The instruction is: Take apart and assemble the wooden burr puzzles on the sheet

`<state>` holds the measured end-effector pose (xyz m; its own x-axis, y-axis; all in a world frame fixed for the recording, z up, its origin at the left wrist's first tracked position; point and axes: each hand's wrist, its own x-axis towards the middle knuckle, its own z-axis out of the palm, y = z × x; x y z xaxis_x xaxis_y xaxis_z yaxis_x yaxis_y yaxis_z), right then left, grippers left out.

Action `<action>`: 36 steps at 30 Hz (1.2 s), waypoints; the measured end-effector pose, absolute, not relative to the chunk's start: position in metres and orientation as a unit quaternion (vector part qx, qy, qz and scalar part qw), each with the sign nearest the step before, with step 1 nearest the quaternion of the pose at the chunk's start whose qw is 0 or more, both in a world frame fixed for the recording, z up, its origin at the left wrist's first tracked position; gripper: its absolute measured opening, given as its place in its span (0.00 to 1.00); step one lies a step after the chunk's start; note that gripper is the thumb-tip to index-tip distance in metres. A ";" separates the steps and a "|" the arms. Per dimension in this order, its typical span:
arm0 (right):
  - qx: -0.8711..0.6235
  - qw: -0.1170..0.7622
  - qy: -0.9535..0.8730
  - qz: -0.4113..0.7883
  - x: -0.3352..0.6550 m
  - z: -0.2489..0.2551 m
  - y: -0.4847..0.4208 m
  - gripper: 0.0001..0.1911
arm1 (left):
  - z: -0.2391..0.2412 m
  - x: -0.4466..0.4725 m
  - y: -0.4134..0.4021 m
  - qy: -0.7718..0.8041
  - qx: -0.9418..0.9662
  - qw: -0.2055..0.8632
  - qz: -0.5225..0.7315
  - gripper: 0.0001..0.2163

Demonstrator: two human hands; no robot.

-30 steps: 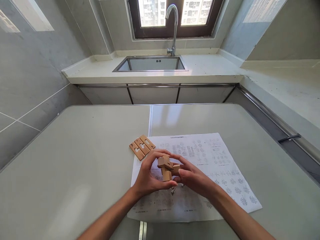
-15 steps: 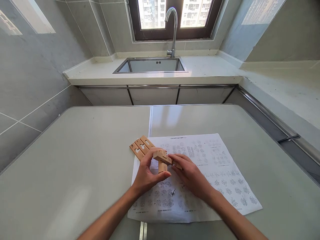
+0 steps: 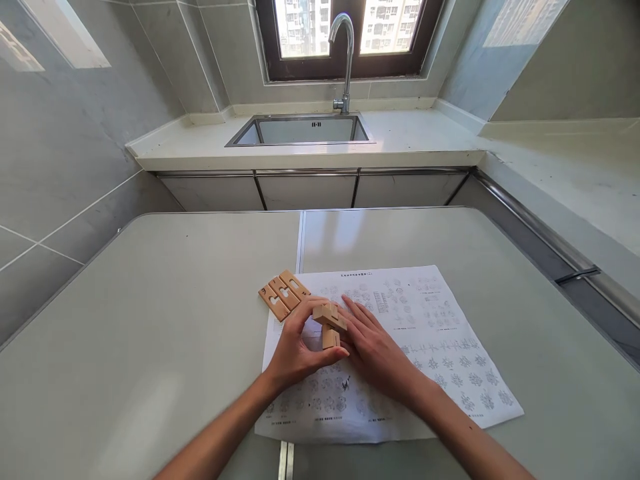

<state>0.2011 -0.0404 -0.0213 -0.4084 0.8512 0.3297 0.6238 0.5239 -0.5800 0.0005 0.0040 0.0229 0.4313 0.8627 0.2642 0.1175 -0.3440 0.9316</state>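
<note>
My left hand [image 3: 295,350] is closed around a small assembly of light wooden puzzle blocks, its thumb along the near side. One wooden block [image 3: 330,319] lies crosswise on top, and below it the end of another block [image 3: 331,338] faces me. My right hand [image 3: 377,350] rests against the right side of this assembly, fingers stretched out and nearly flat; its thumb is hidden. Beyond my left hand, three flat notched wooden pieces [image 3: 284,295] lie side by side at the paper's upper left corner. Under both hands spreads a printed sheet [image 3: 450,333] of small diagrams.
The pale table [image 3: 150,320] has a metal seam down its middle. Past its far edge are a white counter [image 3: 415,130], a steel sink [image 3: 300,143] and a tall faucet [image 3: 345,60] under a window. Tiled walls stand left and right.
The notched block in my right fingers has gone out of sight behind that hand. My right fingers have straightened and moved in against the assembly, which has shifted slightly right.
</note>
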 end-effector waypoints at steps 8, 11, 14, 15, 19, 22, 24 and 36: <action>-0.426 0.446 -0.744 0.257 0.204 -0.001 -0.041 0.15 | 0.023 0.001 0.003 0.306 0.744 0.445 0.392 0.29; -0.428 0.447 -0.728 0.296 0.204 0.002 -0.043 0.08 | 0.023 0.002 0.002 0.301 0.753 0.449 0.376 0.30; -0.437 0.433 -0.708 0.348 0.205 0.005 -0.045 0.05 | 0.024 0.002 0.002 0.299 0.755 0.454 0.367 0.30; -0.434 0.427 -0.701 0.370 0.206 0.007 -0.045 0.06 | 0.025 0.001 0.003 0.296 0.755 0.456 0.367 0.30; -0.401 0.401 -0.674 0.473 0.210 0.016 -0.044 0.13 | 0.029 0.000 0.003 0.290 0.752 0.469 0.363 0.29; -0.379 0.400 -0.645 0.529 0.213 0.018 -0.044 0.17 | 0.033 -0.001 0.004 0.286 0.753 0.476 0.354 0.30; -0.362 0.401 -0.622 0.567 0.216 0.018 -0.044 0.18 | 0.034 -0.003 0.005 0.284 0.756 0.472 0.353 0.29; -0.564 0.417 -0.651 0.291 0.215 0.005 -0.041 0.11 | 0.031 -0.015 0.015 0.352 0.849 0.213 0.332 0.27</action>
